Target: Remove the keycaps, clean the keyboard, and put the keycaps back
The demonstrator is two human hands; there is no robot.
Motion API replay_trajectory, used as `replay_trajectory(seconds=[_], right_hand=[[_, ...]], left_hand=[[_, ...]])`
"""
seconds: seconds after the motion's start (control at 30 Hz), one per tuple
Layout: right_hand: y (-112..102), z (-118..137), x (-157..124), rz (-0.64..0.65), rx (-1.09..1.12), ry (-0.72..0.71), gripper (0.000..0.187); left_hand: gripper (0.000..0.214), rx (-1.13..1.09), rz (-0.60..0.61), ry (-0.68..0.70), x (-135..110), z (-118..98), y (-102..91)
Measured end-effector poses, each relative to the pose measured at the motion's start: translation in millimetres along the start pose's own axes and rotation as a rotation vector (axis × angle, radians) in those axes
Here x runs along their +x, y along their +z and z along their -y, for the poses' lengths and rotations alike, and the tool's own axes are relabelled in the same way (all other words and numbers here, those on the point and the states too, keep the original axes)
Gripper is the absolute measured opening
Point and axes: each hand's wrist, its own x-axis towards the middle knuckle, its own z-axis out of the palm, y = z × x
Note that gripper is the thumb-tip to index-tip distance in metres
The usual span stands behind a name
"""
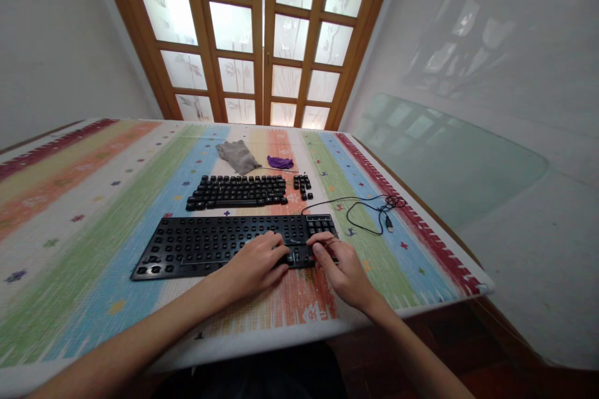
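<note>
A black keyboard base (pixel 206 243) with most keycaps removed lies on the striped tablecloth in front of me. My left hand (pixel 255 265) rests palm down on its right-hand part, fingers curled against the frame. My right hand (pixel 339 265) sits at the keyboard's right end, thumb and fingers pinched at a spot near the number pad; what they hold is hidden. Behind the base, removed black keycaps (pixel 236 191) are laid out in rows, with a small separate group of keycaps (pixel 302 186) to their right.
The keyboard's black USB cable (pixel 369 206) loops to the right near the table edge. A grey cloth (pixel 238 156) and a small purple object (pixel 279 162) lie farther back. The striped tablecloth (pixel 93 199) covers the table; a wooden glazed door stands behind.
</note>
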Motion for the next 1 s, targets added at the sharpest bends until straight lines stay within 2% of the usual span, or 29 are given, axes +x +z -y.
replay_trajectory(seconds=[0.1, 0.2, 0.43, 0.53, 0.63, 0.83, 0.9, 1.0], right_hand=[[4, -2, 1, 0.064, -0.003, -0.002, 0.022], [13, -3, 1, 0.067, 0.007, -0.001, 0.02], [26, 8, 16, 0.201, -0.122, -0.182, 0.014], [24, 9, 28, 0.197, -0.148, -0.101, 0.019], [24, 6, 40, 0.194, -0.04, 0.043, 0.022], [30, -11, 50, 0.173, 0.123, 0.272, 0.034], [29, -14, 48, 0.181, 0.163, 0.273, 0.035], [22, -12, 43, 0.203, 0.192, 0.176, 0.033]], left_hand=[[0.013, -0.013, -0.006, -0.007, -1, 1, 1.2], [0.015, -0.043, -0.014, -0.015, -2, 2, 3.0], [0.013, -0.057, -0.003, -0.017, 0, 4, 6.2], [0.014, -0.09, -0.02, -0.026, -1, 4, 6.1], [0.018, -0.134, -0.05, -0.048, -2, 3, 4.8], [0.014, -0.145, -0.048, -0.041, -1, 1, 1.6], [0.015, -0.146, -0.044, -0.047, 1, 1, 1.3], [0.015, -0.152, -0.042, -0.045, 2, 2, 0.0]])
